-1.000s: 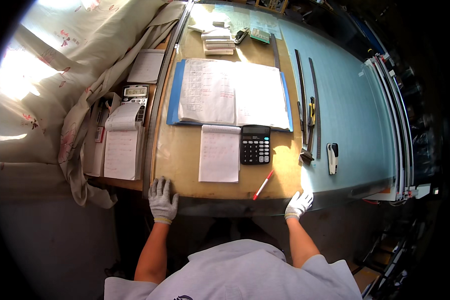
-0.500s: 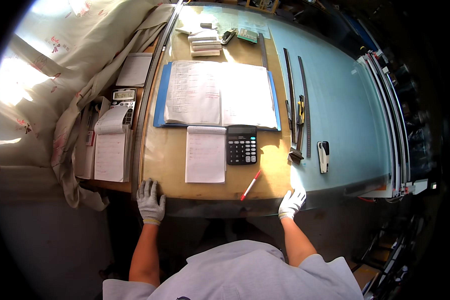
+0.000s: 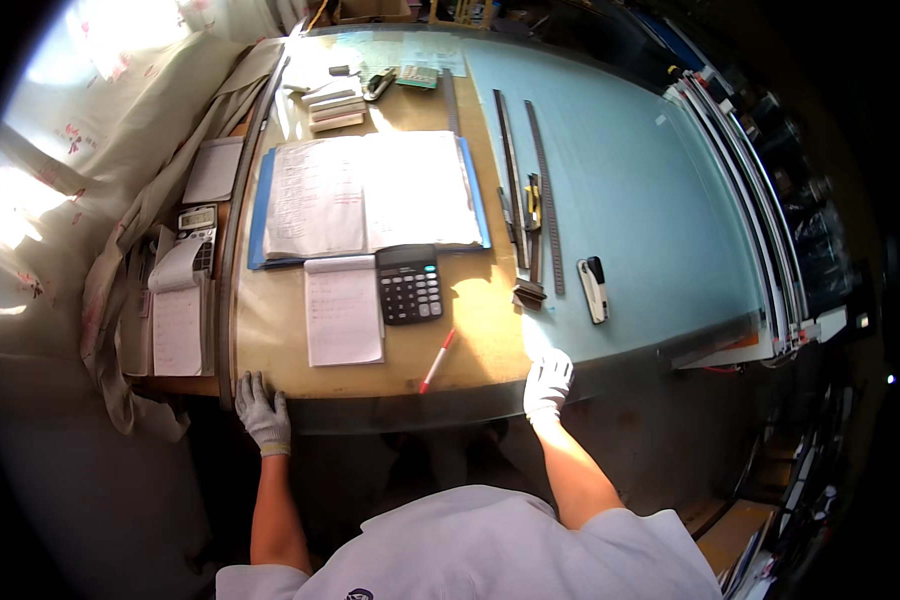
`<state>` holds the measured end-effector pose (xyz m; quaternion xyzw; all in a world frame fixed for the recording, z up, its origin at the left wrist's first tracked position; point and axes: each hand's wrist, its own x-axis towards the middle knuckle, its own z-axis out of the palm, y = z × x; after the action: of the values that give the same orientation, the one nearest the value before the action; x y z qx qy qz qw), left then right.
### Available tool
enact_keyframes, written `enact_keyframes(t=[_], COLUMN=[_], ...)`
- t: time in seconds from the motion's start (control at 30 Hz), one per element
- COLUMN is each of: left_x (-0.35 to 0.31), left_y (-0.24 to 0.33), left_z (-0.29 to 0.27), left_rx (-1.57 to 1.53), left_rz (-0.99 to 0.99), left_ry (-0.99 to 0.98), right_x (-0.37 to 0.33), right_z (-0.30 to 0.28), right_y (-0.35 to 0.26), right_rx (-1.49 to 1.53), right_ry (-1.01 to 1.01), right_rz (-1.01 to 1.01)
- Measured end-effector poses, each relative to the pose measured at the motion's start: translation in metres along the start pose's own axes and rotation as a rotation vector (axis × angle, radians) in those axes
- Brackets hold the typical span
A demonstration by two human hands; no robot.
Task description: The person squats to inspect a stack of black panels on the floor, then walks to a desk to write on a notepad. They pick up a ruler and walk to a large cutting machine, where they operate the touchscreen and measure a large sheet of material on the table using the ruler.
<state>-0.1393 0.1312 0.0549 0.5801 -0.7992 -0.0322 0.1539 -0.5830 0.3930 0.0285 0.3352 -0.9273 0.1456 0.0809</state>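
My left hand [image 3: 263,415], in a pale knit work glove, rests at the table's front left corner with fingers stretched out and holds nothing. Further right along the same edge, my gloved right hand [image 3: 548,387] lies with its fingers extended, also without anything in it. Between the hands and just beyond them is a red and white pen [image 3: 437,361]. A spiral notepad [image 3: 343,318] with faint writing lies beside a black calculator [image 3: 410,290]. Behind both, a blue folder [image 3: 478,190] lies spread under open sheets of paper [image 3: 410,190].
Dark metal rulers [image 3: 544,200], a yellow and black cutter [image 3: 532,200] and a stapler [image 3: 594,290] lie on the table's right half. Stacked pads [image 3: 335,108] stand at the back. A curtain [image 3: 60,230] hangs on the left, near a second calculator [image 3: 198,222].
The view has swung to the right, so the table and everything on it appear further left. Both hands stay at the front edge, and the things on the table have not visibly moved.
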Motion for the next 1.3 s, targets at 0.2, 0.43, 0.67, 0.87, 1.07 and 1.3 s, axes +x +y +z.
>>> enact_keyframes(t=[0.2, 0.43, 0.67, 0.87, 1.07, 1.3], left_x=[-0.045, -0.081, -0.149, -0.193, -0.214, -0.26], left_y=[0.121, 0.306, 0.48, 0.653, 0.788, 0.945], left_z=[0.006, 0.014, 0.073, 0.113, 0.151, 0.187], left_rx=[-0.146, -0.291, -0.224, -0.154, -0.11, -0.038], left_rz=[0.218, 0.659, 1.031, 1.275, 1.32, 1.347], left_ry=[0.031, -0.129, -0.385, -0.479, -0.473, -0.504], right_x=[0.001, 0.012, -0.031, -0.154, -0.26, -0.27], right_z=[0.004, -0.033, -0.095, -0.171, -0.203, -0.211], right_y=[0.012, 0.085, 0.305, 0.5, 0.571, 0.649], right_rx=[0.036, 0.346, 0.455, 0.254, 0.283, 0.327], right_ry=[0.066, -0.055, -0.008, 0.06, 0.335, 0.044], right_rz=[-0.079, -0.344, 0.159, 0.76, 1.104, 1.412])
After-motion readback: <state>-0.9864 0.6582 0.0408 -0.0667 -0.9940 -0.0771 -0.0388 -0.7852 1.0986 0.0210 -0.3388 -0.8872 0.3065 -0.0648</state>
